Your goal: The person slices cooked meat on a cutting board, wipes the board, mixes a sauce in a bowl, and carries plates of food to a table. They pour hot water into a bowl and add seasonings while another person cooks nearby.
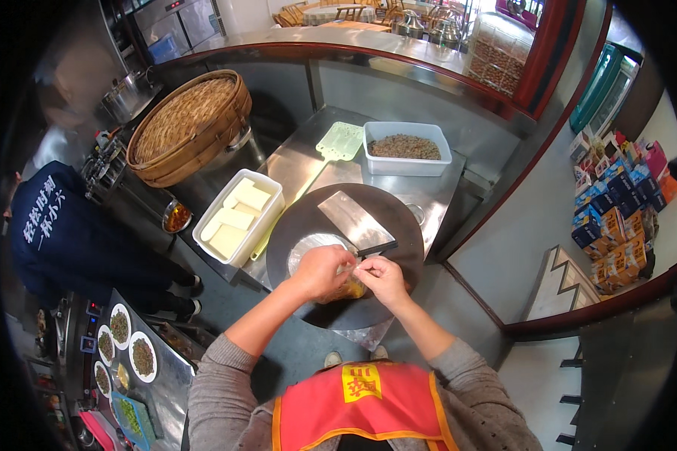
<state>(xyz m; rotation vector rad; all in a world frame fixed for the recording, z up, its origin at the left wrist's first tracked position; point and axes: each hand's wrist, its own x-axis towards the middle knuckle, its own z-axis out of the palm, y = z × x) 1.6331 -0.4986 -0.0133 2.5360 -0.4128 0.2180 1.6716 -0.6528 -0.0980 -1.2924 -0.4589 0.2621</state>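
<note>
My left hand [326,272] and my right hand [381,277] meet over a round dark board [406,225]. Fingers and thumbs of both pinch the top of a clear plastic bag [347,290] with yellowish contents. Under and behind my left hand lies a round, whitish, plastic-like thing [310,243], partly hidden. A cleaver [356,221] with a broad metal blade lies flat on the board just beyond my hands, its dark handle end towards them. The bag's lower part is mostly hidden by my left hand.
Left of the board stands a tub [198,237] of pale blocks, beside a green fly swatter [340,142]. Beyond is a white tub [409,169] of brown crumbly food. A bamboo steamer [189,132] stands far left. A person [90,237] stands at left, near a counter with plates [143,356] of food.
</note>
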